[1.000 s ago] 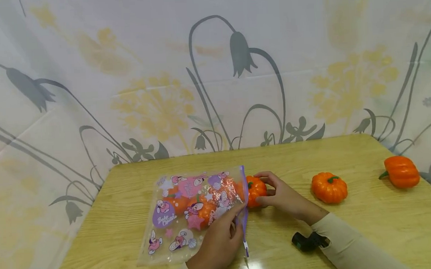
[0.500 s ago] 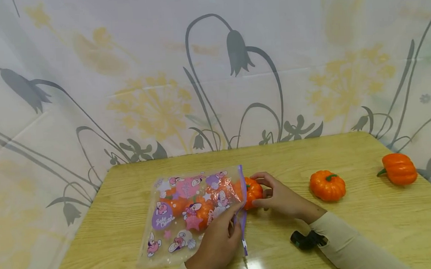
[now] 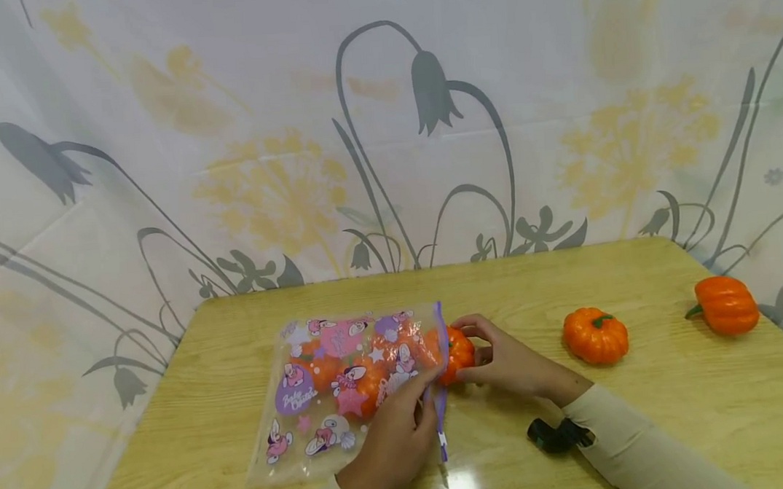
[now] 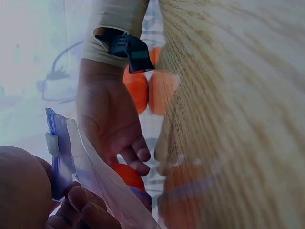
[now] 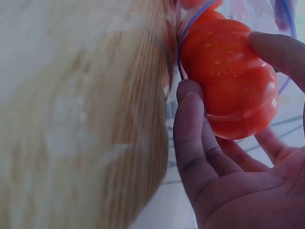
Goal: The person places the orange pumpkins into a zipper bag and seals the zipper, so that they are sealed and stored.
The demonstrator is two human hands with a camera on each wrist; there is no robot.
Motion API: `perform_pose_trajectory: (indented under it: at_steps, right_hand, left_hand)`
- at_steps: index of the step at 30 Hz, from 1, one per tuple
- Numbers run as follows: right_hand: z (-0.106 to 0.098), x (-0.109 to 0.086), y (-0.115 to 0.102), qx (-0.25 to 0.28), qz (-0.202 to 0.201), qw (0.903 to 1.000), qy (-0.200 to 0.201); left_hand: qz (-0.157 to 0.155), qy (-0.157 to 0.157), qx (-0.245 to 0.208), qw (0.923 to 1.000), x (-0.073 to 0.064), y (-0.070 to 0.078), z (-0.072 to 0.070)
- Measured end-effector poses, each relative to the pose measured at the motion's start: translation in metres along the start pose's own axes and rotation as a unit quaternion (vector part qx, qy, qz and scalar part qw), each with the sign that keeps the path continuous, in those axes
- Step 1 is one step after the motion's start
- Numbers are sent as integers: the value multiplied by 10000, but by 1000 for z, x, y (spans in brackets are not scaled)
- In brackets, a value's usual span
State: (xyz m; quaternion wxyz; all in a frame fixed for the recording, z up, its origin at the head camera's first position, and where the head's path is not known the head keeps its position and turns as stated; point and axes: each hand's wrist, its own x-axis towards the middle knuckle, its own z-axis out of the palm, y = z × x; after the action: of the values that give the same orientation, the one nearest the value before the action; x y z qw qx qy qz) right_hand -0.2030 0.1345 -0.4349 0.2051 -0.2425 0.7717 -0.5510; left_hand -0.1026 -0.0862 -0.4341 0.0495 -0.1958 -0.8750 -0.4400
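A clear zip bag (image 3: 294,442) with pink and purple cartoon prints lies on the table, several orange toy pumpkins showing through its plastic. My left hand (image 3: 395,440) pinches the upper layer of its purple-edged mouth, near the white slider (image 4: 52,144). At that mouth, my right hand (image 3: 501,360) grips another toy pumpkin (image 5: 228,76) between thumb and fingers. This pumpkin is partly inside the opening, with the purple rim around it in the right wrist view. Its far side is behind the bag's printed film in the head view.
Right of my right hand, a toy pumpkin (image 3: 595,336) with a green stem sits on the wooden table (image 3: 642,423). Another orange pumpkin (image 3: 726,305) lies on its side near the right edge. A black wrist camera (image 3: 552,436) is strapped under my right sleeve. A flower-printed curtain (image 3: 388,164) hangs behind.
My right hand has moved slightly left, pushing the pumpkin further into the bag's mouth. The left hand keeps its pinch on the bag's edge.
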Motion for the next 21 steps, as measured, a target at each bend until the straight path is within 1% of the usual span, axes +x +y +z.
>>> perform_pose_trajectory:
  at_steps: [2,4,9,13,17,21]
  right_hand:
    - [1,0,-1,94,-37,9999,-28]
    - [3,-1,-1,156,-35,9999,-56]
    - [6,1,-1,155,-24,9998,-78]
    - [7,2,-1,133,0,9999,-12]
    - [7,3,0,340,116,9993,114]
    - [8,4,0,632,209,9974,290]
  left_hand:
    - [109,20,-21,9999,0,0,0]
    - [157,-28,-80,9998,0,0,0]
    - [142,-147,-165,9997,-1,1,0]
    - [168,-204,-173,9995,0,2,-1]
    - [156,-346,-243,9990,0,2,-2]
    - [244,-350,-219,9988,0,1,-2]
